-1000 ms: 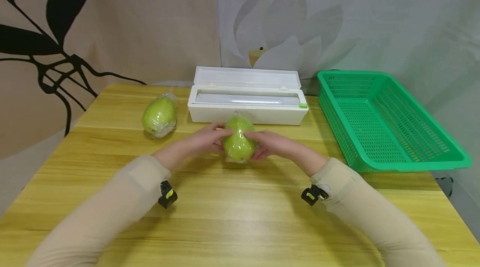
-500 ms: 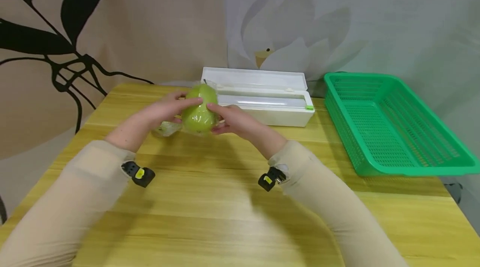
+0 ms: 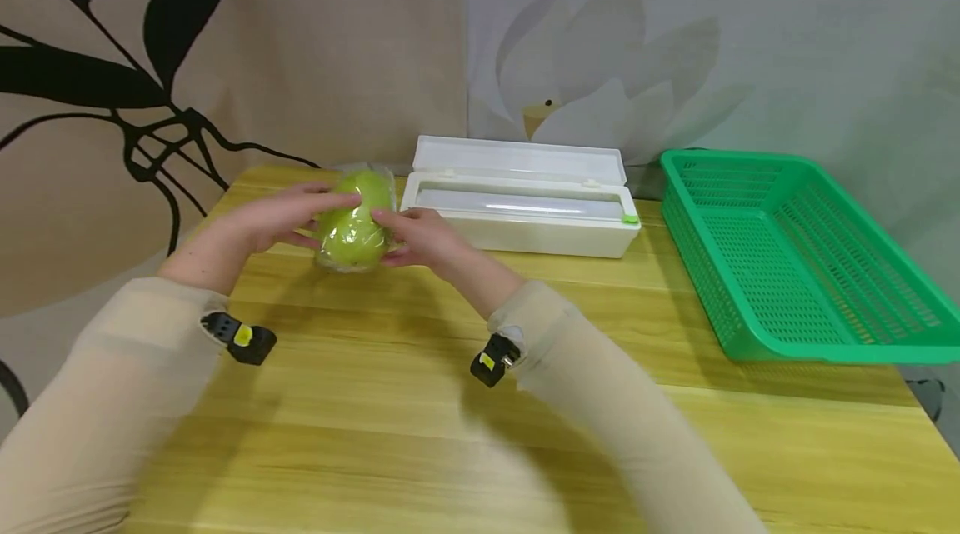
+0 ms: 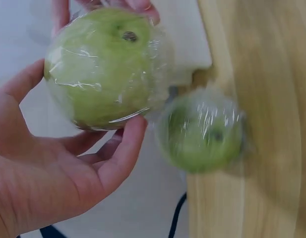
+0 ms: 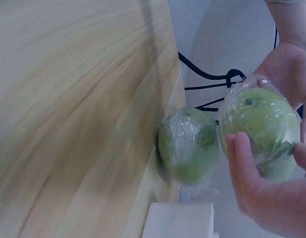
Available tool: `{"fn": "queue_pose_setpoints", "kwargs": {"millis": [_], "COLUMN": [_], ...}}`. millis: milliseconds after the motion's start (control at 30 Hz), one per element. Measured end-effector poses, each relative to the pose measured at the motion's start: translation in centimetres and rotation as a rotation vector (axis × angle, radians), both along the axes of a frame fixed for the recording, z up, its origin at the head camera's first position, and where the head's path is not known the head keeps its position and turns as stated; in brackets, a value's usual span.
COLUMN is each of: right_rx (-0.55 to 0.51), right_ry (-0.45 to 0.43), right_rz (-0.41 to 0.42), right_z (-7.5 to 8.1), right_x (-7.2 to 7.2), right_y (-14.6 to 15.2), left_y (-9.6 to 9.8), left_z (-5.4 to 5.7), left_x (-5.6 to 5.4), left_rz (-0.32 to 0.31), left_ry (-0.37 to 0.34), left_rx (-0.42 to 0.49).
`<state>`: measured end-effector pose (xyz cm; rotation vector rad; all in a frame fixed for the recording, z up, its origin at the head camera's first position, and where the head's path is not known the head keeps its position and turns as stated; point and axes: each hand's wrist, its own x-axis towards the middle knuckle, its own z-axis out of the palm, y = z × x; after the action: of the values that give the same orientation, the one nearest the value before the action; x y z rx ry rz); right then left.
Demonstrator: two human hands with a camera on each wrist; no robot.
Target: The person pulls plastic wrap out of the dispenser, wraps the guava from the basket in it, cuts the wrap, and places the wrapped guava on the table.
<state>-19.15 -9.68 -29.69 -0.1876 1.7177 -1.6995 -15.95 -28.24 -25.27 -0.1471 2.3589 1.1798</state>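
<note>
A green pear (image 3: 354, 238) wrapped in clear film is held between both hands, raised off the table. My left hand (image 3: 273, 222) grips its left side, thumb on top and fingers curled beneath, as the left wrist view shows. From the other side my right hand (image 3: 426, 241) holds it, thumb in front and fingers around its flank. A second film-wrapped pear (image 5: 187, 146) rests on the table near the far edge, close to the held one. In the head view the held pear and the hands mostly hide it.
A white film dispenser box (image 3: 517, 234) with its lid raised stands at the back middle, right of the hands. A green plastic basket (image 3: 772, 342) sits at the right. Behind the wooden table (image 3: 360, 417) hangs a printed cloth (image 3: 345, 42).
Both hands have lifted the wrapped pear from in front of the dispenser and carried it left, over the second pear's spot. The head view has turned slightly left.
</note>
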Motion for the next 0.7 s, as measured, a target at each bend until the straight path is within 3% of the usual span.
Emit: {"fn": "queue_pose_setpoints", "kwargs": {"millis": [267,467,700], "right_rx": [-0.095,-0.131,-0.127], "right_ry": [-0.03,-0.122,-0.161], "right_rz": [0.048,0.07,0.133], "right_z": [-0.6,-1.4,-2.6], "right_x": [1.3,3.0,4.3], "right_y": [-3.9,-7.0,-8.8], "left_y": [-4.9,-8.7,-10.8], "left_z": [0.0,-1.2,-2.9], "left_x": [0.8,1.9,3.1], "left_rz": [-0.011,0.049,0.063], "left_ry": [-0.036,-0.12,-0.198], "left_rx": [-0.025,-0.003,0.025]}}
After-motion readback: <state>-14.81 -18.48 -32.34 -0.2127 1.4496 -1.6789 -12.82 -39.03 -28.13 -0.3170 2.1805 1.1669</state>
